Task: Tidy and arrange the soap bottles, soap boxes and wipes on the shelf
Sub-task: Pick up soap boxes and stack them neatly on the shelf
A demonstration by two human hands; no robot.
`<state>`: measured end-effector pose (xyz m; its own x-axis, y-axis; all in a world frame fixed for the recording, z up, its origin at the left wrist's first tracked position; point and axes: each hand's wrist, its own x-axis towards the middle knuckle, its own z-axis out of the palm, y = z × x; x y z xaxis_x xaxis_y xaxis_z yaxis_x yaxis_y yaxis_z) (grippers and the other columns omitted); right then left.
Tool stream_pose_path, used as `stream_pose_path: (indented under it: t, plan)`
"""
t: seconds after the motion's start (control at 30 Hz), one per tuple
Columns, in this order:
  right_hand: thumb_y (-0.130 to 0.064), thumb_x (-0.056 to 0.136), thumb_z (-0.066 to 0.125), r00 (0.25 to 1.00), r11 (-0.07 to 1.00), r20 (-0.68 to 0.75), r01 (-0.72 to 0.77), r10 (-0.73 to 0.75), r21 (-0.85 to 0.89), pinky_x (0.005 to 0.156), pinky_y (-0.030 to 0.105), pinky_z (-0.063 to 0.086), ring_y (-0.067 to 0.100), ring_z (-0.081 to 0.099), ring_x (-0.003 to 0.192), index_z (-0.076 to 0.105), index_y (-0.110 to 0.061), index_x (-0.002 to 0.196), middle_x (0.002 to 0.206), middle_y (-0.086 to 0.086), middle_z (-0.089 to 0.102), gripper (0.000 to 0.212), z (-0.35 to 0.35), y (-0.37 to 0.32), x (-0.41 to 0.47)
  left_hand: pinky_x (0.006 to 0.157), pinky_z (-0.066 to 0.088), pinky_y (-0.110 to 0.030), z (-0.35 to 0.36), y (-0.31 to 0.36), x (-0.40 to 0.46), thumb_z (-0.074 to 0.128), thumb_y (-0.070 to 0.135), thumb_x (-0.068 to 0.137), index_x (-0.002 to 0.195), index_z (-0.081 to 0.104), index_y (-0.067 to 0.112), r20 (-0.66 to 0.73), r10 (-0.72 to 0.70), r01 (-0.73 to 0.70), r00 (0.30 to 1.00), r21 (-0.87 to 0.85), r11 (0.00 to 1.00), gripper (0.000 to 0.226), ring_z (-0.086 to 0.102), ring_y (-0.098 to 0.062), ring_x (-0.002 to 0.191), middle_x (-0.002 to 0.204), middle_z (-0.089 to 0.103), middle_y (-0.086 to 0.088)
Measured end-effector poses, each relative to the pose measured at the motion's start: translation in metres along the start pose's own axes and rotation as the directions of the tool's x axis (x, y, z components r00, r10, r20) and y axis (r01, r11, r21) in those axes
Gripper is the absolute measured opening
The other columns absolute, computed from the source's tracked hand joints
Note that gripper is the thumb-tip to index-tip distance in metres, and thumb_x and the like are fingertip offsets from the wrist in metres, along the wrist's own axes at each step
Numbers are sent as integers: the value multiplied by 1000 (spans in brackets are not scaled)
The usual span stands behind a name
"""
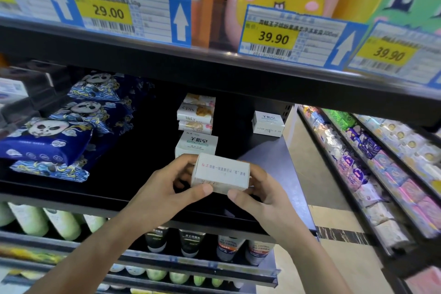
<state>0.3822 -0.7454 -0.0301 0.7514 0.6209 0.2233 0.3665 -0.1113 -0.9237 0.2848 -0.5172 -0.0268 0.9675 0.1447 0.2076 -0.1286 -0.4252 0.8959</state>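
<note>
two hands, left hand [167, 188] and right hand [257, 192], grip a white cardboard soap box [220, 173]; it should go squarely before the upright white soap box [196, 147].

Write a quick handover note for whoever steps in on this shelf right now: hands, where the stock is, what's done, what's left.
Left hand and right hand: both grip one white soap box in front of the middle shelf.
On the shelf: another white soap box just behind it, a stack of patterned soap boxes further back, a lone white box at the right rear, blue panda wipes packs piled on the left.
Done: cannot tell.
Left: place the held box, gather the lone box, straighten the wipes.
</note>
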Motion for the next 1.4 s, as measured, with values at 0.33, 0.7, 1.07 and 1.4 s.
stream_pose_path:
  t: [0.33, 0.7, 1.07, 1.4]
  plan:
    - [-39, 95, 69, 999, 999, -38, -15, 16, 28, 100, 57, 52, 34, 65, 111, 61, -27, 139, 125, 3, 72, 46, 5, 2, 2, 105, 52, -46, 1, 3, -1, 68, 48, 92, 131, 63, 40, 9, -49, 49, 999, -51, 997, 40, 65, -12, 120, 127, 72, 15]
    - [-43, 96, 72, 1000, 1000, -24, -18, 18, 4, 99, 47, 53, 24, 69, 103, 56, -42, 142, 109, 1, 77, 49, 6, -3, 0, 105, 52, -58, -1, 4, -1, 68, 66, 85, 117, 73, 36, -2, -59, 58, 998, -180, 982, 44, 71, -24, 114, 119, 77, 1]
    - [-44, 80, 86, 998, 973, 1, 66, -67, -220, 100, 35, 50, 18, 64, 109, 24, -52, 157, 144, -16, 51, 100, 9, -6, -5, 103, 56, -42, -1, 14, -1, 62, 45, 92, 118, 73, 10, -28, -168, 153, 985, -283, 947, 45, 76, -15, 106, 109, 81, 0]
    - [-41, 76, 85, 1000, 976, -12, 1, -3, -219, 100, 42, 51, 17, 65, 108, 48, -45, 142, 129, -17, 67, 75, 7, -4, -2, 101, 56, -42, 0, 14, -1, 60, 59, 95, 106, 79, 13, -58, -154, 137, 986, -225, 965, 51, 76, -17, 103, 105, 81, 0]
